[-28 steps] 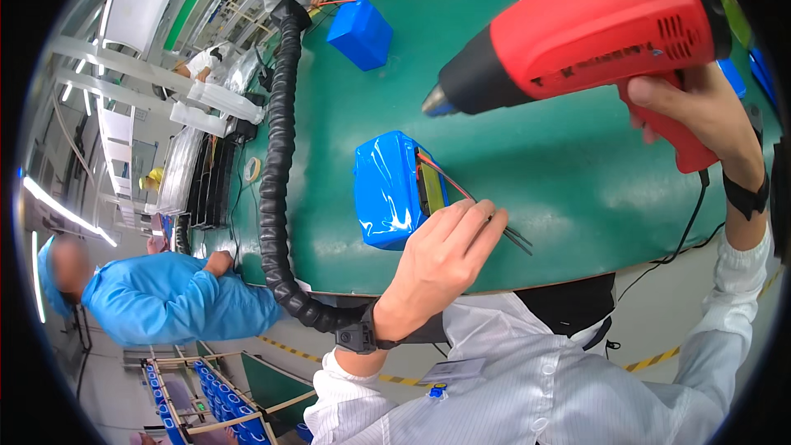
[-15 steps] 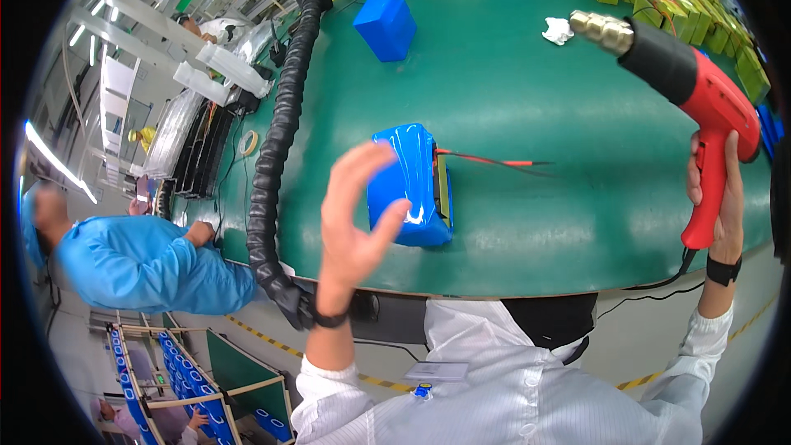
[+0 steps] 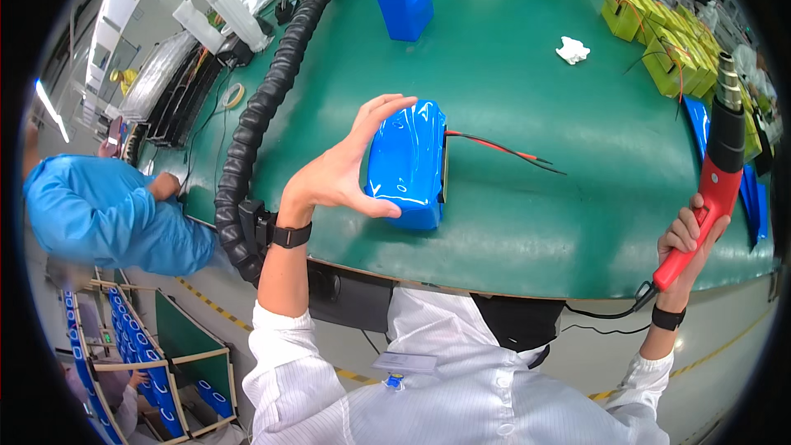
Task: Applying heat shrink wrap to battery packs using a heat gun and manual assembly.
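Left hand: your left hand (image 3: 334, 169) is spread wide in a C around the left side of a glossy blue film-wrapped box-shaped pack (image 3: 408, 161), fingertips at its far end, thumb at its near end; whether they press on it, you cannot tell.
Right hand: your right hand (image 3: 690, 239) is closed round the handle of a red-and-black heat gun (image 3: 723, 181), its stepped metal nozzle pointing away from you.
Wristbands: two black wristbands (image 3: 292, 236), one on each of your wrists.
Wrapped pack: one, in front of you on the green-topped table (image 3: 511, 222), with thin red and black leads (image 3: 488, 142) running out to its right.
Farther pack: one plain blue box-shaped pack (image 3: 405, 12), well beyond the wrapped one.
Yellow-green packs: a cluster of yellow-green box-shaped packs (image 3: 663, 70) at your far right, overlapping too much to count.
Blue film: at least two flat blue film pieces (image 3: 751, 206), near the heat gun.
Small things: one crumpled white tissue (image 3: 573, 50); one pale roll of tape (image 3: 237, 100) on your left.
Hose: one thick black ribbed hose (image 3: 255, 115), left of the wrapped pack.
Writing: the pale badge (image 3: 405, 363) on your chest is too small to read; blue panels (image 3: 132, 330) at lower left carry white ring marks.
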`<state>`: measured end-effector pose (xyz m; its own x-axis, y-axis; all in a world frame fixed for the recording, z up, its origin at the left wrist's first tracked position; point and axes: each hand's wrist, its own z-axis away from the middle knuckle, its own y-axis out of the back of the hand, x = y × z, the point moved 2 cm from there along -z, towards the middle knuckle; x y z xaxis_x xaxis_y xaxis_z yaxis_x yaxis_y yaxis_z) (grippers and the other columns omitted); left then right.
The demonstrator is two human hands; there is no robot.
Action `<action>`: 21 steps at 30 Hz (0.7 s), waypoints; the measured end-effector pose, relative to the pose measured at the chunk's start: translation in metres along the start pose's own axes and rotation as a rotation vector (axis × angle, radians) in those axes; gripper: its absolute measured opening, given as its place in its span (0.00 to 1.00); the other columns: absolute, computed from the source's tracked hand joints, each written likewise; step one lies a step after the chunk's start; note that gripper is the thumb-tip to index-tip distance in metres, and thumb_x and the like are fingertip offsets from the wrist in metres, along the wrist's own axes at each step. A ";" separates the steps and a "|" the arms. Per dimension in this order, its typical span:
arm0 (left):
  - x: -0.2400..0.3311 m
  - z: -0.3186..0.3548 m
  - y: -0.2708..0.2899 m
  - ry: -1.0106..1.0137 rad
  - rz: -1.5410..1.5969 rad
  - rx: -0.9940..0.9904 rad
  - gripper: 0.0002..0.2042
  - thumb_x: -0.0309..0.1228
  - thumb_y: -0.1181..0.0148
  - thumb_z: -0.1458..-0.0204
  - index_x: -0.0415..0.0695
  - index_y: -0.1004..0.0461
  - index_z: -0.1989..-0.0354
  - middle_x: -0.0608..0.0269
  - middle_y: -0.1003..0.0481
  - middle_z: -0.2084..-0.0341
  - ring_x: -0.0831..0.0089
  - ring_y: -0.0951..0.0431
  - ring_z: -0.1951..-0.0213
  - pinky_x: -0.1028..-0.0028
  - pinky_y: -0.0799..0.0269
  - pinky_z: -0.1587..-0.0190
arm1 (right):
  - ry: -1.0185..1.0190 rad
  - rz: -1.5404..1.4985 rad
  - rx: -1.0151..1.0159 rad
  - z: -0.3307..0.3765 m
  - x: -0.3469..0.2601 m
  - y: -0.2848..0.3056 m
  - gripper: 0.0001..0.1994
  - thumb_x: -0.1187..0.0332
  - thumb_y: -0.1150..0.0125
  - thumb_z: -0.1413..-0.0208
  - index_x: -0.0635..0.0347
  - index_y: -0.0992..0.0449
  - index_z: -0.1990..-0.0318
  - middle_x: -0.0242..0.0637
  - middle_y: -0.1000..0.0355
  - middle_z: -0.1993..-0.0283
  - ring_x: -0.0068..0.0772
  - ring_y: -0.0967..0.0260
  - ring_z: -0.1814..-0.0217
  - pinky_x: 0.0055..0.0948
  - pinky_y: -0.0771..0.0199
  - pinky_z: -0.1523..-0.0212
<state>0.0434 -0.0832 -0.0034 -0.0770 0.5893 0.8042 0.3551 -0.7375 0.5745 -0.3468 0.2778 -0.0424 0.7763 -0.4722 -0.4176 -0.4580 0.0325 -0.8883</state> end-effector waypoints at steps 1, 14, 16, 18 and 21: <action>0.003 -0.004 -0.003 -0.023 -0.055 0.027 0.63 0.48 0.19 0.74 0.47 0.51 0.26 0.48 0.49 0.30 0.51 0.48 0.28 0.58 0.53 0.27 | 0.039 0.022 0.030 0.004 0.000 0.001 0.28 0.43 0.47 0.34 0.60 0.37 0.45 0.31 0.40 0.74 0.21 0.41 0.77 0.20 0.35 0.75; 0.035 -0.002 -0.116 0.359 -0.431 0.920 0.38 0.48 0.30 0.52 0.44 0.35 0.34 0.38 0.52 0.32 0.40 0.51 0.33 0.42 0.58 0.34 | 0.249 1.145 0.497 0.046 0.021 -0.029 0.24 0.48 0.46 0.33 0.64 0.32 0.49 0.35 0.32 0.68 0.22 0.35 0.73 0.21 0.34 0.72; 0.035 0.014 -0.114 0.248 -0.505 0.790 0.37 0.48 0.31 0.51 0.45 0.35 0.33 0.37 0.51 0.31 0.40 0.50 0.33 0.43 0.58 0.34 | 0.260 1.165 0.489 0.054 0.016 -0.026 0.25 0.47 0.43 0.35 0.65 0.31 0.50 0.38 0.29 0.69 0.24 0.33 0.74 0.23 0.33 0.73; 0.045 0.023 -0.109 0.267 -0.626 0.731 0.36 0.46 0.30 0.51 0.48 0.33 0.33 0.37 0.49 0.31 0.41 0.47 0.34 0.45 0.56 0.34 | 0.230 1.301 0.332 0.063 0.007 -0.021 0.26 0.47 0.44 0.34 0.65 0.32 0.49 0.36 0.31 0.71 0.24 0.34 0.75 0.22 0.34 0.73; 0.039 0.034 -0.086 0.177 -0.620 0.644 0.34 0.41 0.25 0.56 0.51 0.28 0.37 0.44 0.42 0.33 0.46 0.39 0.38 0.50 0.47 0.36 | 0.250 1.366 0.240 0.068 0.006 -0.028 0.28 0.45 0.43 0.36 0.66 0.32 0.47 0.38 0.30 0.71 0.25 0.33 0.75 0.24 0.33 0.73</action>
<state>0.0417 0.0143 -0.0271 -0.5506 0.7203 0.4219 0.6502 0.0531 0.7579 -0.3000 0.3343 -0.0333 -0.3222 -0.0879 -0.9426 -0.6734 0.7211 0.1630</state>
